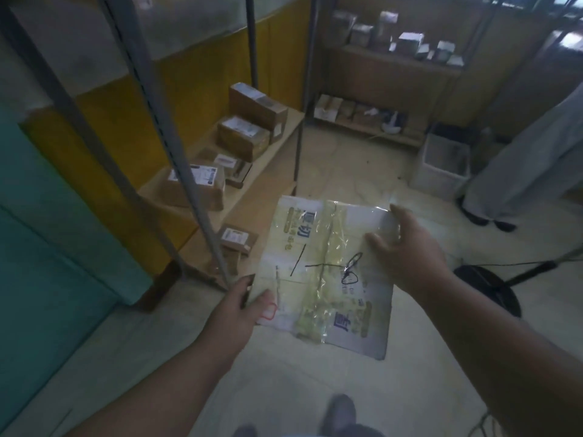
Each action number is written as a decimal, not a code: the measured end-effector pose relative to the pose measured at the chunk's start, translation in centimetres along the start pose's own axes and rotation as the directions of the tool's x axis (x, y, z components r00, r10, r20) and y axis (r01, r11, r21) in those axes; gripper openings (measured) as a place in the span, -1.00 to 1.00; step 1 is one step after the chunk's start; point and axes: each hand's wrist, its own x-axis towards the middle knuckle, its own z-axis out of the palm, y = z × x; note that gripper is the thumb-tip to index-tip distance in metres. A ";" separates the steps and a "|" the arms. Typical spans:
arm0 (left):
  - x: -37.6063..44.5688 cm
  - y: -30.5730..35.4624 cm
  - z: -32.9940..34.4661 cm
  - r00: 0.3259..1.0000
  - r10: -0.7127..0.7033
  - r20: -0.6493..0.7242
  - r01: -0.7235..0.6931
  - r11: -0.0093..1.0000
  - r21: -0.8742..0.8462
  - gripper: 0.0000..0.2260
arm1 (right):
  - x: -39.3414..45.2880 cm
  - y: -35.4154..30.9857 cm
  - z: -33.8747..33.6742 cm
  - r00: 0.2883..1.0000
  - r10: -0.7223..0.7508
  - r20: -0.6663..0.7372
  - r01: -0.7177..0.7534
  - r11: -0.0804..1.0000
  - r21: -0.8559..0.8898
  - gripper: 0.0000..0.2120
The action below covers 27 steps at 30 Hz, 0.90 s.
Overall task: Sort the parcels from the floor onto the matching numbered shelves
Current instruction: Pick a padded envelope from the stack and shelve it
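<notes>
I hold a flat white parcel point(325, 272) in front of me, above the floor. It is wrapped in clear tape and bears black handwritten marks that read like "1-8". My left hand point(243, 310) pinches its near left corner, thumb on top. My right hand point(407, 250) grips its far right edge, fingers curled over the top. A metal rack stands to the left, its low wooden shelf point(284, 134) carrying several brown cardboard boxes point(243, 137). One small box point(235, 239) lies on the bottom shelf below.
A second rack point(394, 58) at the back holds several small parcels on two levels. A white crate point(441, 165) sits on the floor at right, beside a person in a long grey garment point(530, 165). A black fan base point(492, 288) stands near my right arm.
</notes>
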 end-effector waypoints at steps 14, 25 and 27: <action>21.8 5.4 17.2 0.936 -0.128 -0.329 0.089 0.987 -0.130 -0.90 | 35.1 4.2 1.1 0.918 -0.203 0.340 0.219 0.976 -0.008 -0.35; 39.4 5.0 17.2 0.903 -0.302 -0.306 0.199 0.925 -0.324 -0.85 | 53.4 -1.3 9.0 0.840 -0.261 0.476 0.349 0.931 -0.106 -0.40; 41.2 5.2 17.8 0.898 -0.317 -0.305 0.199 0.911 -0.363 -0.81 | 55.8 -2.0 9.7 0.820 -0.278 0.500 0.390 0.912 -0.132 -0.42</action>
